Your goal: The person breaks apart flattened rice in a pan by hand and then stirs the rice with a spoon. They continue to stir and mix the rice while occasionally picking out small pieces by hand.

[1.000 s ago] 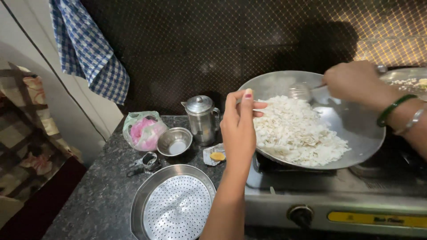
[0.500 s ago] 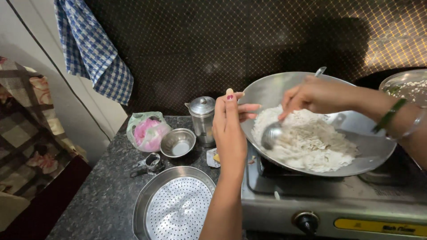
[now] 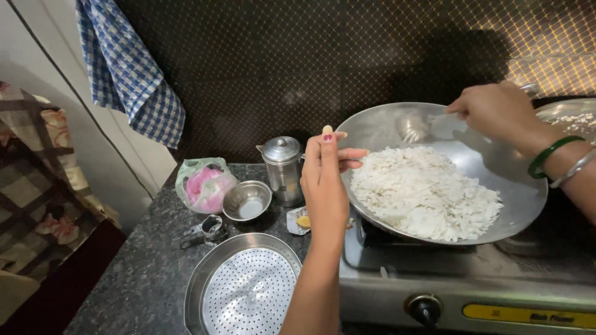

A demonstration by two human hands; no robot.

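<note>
A wide steel pan (image 3: 509, 158) sits tilted on a gas stove (image 3: 472, 279) and holds a heap of white flattened rice (image 3: 422, 192). My left hand (image 3: 326, 183) grips the pan's left rim, thumb up. My right hand (image 3: 496, 111) holds a steel spoon (image 3: 415, 126) over the bare far side of the pan, above the rice.
On the dark granite counter (image 3: 136, 279) lie a round perforated steel strainer plate (image 3: 245, 291), a small steel bowl (image 3: 247, 200), a lidded steel pot (image 3: 282, 167), a pink plastic bag (image 3: 203, 183) and a small packet (image 3: 299, 220). A blue checked cloth (image 3: 127, 68) hangs on the wall. Another pan (image 3: 571, 115) is at far right.
The spoon has come up out of the rice and moved to the far, bare side of the pan. My left hand stays on the rim.
</note>
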